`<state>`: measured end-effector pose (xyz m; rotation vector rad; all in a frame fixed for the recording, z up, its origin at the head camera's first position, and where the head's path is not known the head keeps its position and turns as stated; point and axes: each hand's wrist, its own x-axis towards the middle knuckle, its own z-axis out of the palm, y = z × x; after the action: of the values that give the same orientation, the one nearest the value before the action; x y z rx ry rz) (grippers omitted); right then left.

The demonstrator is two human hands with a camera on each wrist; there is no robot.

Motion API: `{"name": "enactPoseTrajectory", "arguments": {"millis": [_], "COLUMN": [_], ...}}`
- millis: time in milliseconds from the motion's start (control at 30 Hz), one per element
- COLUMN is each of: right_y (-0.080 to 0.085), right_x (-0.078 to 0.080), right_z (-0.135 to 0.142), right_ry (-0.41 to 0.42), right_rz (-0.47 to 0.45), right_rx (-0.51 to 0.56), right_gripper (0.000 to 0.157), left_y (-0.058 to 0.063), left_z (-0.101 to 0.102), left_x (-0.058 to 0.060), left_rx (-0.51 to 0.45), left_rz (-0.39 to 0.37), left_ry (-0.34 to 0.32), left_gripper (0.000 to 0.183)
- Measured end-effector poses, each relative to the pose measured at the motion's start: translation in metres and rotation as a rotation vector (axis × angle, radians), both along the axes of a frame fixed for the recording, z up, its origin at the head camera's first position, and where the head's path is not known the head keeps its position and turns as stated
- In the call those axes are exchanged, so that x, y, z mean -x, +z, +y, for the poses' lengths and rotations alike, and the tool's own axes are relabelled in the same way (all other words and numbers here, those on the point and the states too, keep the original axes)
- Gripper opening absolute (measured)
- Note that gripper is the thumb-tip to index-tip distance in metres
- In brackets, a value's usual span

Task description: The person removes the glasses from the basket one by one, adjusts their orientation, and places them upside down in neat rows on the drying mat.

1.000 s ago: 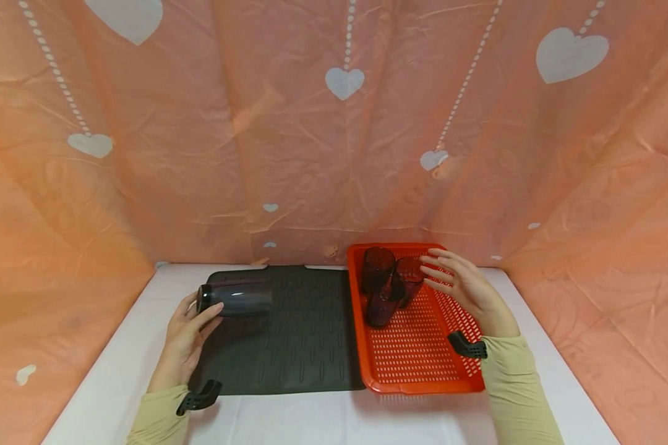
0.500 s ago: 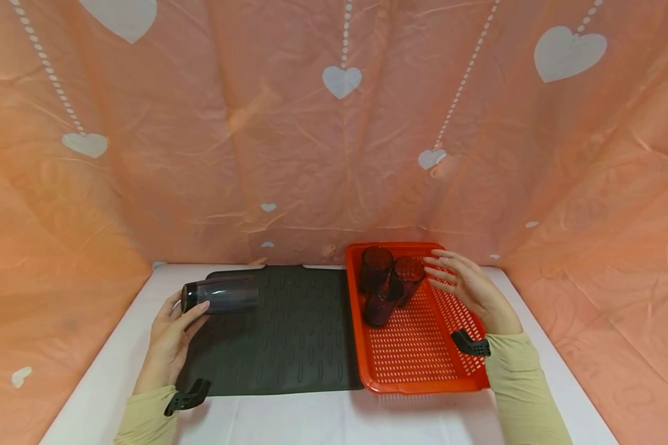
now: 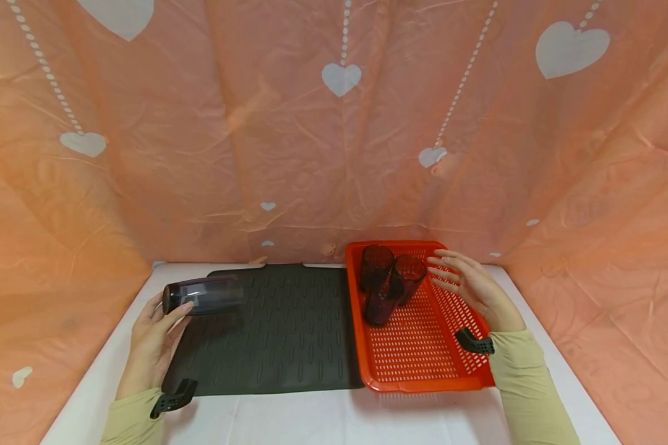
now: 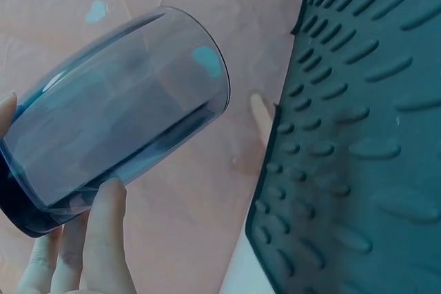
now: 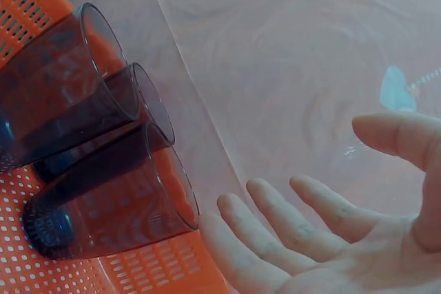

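Note:
My left hand (image 3: 154,343) grips a dark tinted drinking glass (image 3: 206,295) near its thick base, thumb on the near side and fingers underneath. The glass lies on its side in the air, its mouth pointing right over the black mat (image 3: 289,334). In the left wrist view the same glass (image 4: 131,111) is see-through, with fingertips against its lower side. My right hand (image 3: 475,287) holds nothing; its fingers are spread loosely over the right side of the red basket (image 3: 417,386). Several similar glasses (image 5: 117,204) stand grouped inside that basket, close to the fingertips in the right wrist view.
The ribbed mat lies on a white table (image 3: 289,420), with the basket against its right edge. Behind and on both sides hangs an orange curtain (image 3: 289,154) with white hearts. Bare perforated floor shows at the basket's front.
My left hand has carried the glass leftward, toward the mat's left edge, with its mouth tipping slightly upward. My right hand has drifted a little right, away from the glasses in the basket.

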<state>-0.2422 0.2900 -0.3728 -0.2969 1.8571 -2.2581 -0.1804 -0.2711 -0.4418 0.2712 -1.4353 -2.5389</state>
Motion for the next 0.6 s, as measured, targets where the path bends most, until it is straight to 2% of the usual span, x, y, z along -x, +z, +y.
{"name": "enactPoseTrajectory", "arguments": {"millis": [167,367,600], "right_y": [0.0,0.0,0.002], "right_x": [0.002,0.005,0.008], "right_z": [0.001,0.001,0.0], "right_ry": [0.004,-0.01,-0.023], "right_rz": [-0.003,-0.024,-0.04], "right_rx": [-0.006,-0.025,-0.05], "right_gripper": [0.021,0.019,0.02], "left_y": [0.0,-0.003,-0.009], "left_z": [-0.007,-0.015,-0.023], "left_x": [-0.003,-0.006,-0.003], "left_rx": [0.011,0.029,0.105], "left_rz": [0.005,-0.002,-0.051], "left_ry": [0.013,0.049,0.104], "left_gripper": [0.066,0.059,0.065]}}
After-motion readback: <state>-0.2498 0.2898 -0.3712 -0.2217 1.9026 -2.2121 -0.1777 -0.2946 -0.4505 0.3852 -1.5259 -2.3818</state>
